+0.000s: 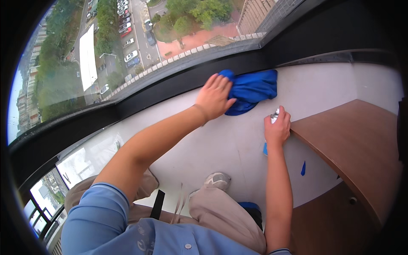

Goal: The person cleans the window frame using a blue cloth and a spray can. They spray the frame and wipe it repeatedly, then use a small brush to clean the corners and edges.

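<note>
My left hand [214, 97] lies over the left end of a crumpled blue cloth [251, 91], fingers stretched towards the black window frame [178, 78]. A bunched bit of the cloth shows past my fingertips, by the frame. The rest spreads to the right over the pale sill. In my right hand [277, 129] is a spray can [274, 115] with a silvery top; my index finger is at its nozzle, and my hand hides most of it. A small blue patch [265, 149] shows beside my right wrist; whether it belongs to the can, I cannot tell.
A brown wooden panel [347, 127] with a pointed corner juts in at the right. A narrow blue object [303, 168] lies on the pale surface [223, 146] near it. My shoe [217, 181] rests on this surface. Behind the window glass [143, 41], a car park lies far below.
</note>
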`<state>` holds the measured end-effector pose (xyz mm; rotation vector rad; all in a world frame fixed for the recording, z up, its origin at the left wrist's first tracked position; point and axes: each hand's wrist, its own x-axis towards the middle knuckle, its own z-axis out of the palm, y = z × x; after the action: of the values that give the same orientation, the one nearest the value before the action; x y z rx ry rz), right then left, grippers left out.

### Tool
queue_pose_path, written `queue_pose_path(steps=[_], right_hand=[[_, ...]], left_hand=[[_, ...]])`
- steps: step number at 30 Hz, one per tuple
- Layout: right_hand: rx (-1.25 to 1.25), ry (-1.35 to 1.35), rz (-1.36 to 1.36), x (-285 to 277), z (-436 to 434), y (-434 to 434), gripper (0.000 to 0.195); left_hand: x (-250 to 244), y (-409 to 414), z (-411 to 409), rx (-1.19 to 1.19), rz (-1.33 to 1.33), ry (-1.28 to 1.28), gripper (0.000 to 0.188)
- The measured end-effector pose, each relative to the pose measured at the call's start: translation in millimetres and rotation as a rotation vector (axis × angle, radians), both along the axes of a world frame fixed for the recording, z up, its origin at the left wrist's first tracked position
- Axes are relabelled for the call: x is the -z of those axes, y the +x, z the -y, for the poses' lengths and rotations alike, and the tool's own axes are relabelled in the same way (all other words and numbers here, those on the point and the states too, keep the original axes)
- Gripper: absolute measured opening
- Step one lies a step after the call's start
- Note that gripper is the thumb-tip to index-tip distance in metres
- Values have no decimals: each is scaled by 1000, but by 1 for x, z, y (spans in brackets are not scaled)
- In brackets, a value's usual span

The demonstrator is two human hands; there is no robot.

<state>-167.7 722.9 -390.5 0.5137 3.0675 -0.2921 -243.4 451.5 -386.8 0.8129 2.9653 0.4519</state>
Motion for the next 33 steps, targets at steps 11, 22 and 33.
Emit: queue_pose_path(steps=[11,22,33], right_hand=[[-9,39,10,1,13,-3,55],[-1,-20,65,-4,5,-1,59],[-19,-286,221,-1,14,75,71]], left_hand=[[20,-73,-78,3,-120,20,74],[-6,11,110,-119,48,-159,74],[16,133,278,-673,-72,-248,64]])
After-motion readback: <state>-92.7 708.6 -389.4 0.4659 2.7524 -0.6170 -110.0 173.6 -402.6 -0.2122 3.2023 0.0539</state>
